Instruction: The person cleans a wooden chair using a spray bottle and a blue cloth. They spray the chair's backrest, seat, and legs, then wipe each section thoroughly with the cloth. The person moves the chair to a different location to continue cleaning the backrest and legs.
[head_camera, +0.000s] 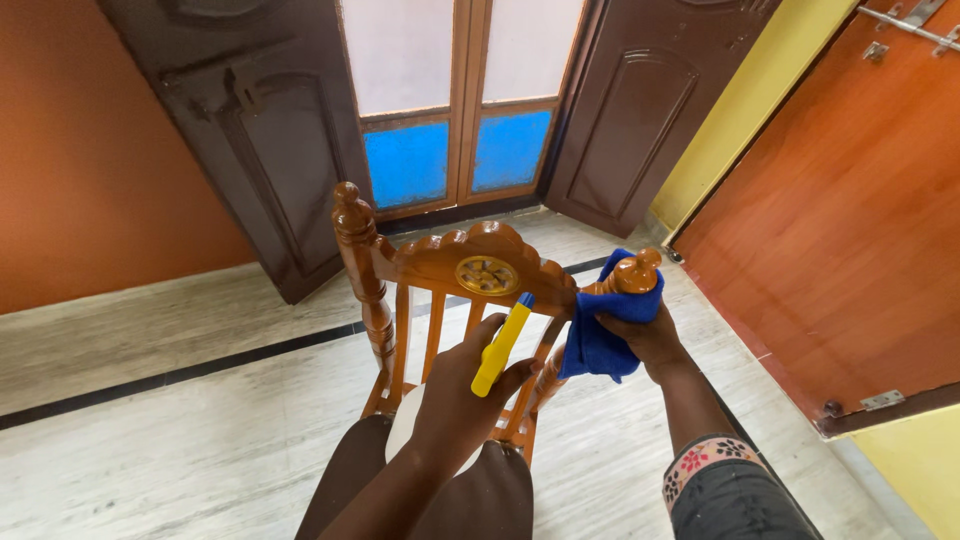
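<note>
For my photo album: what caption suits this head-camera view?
Left hand holds a yellow brush while the right hand presses a blue cloth around a wooden chair post.

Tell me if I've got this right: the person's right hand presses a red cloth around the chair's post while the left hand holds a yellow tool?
Not quite: the cloth is blue, not red, as the head view shows. The right hand does press it around the chair's post, and the left hand holds the yellow tool.
</note>
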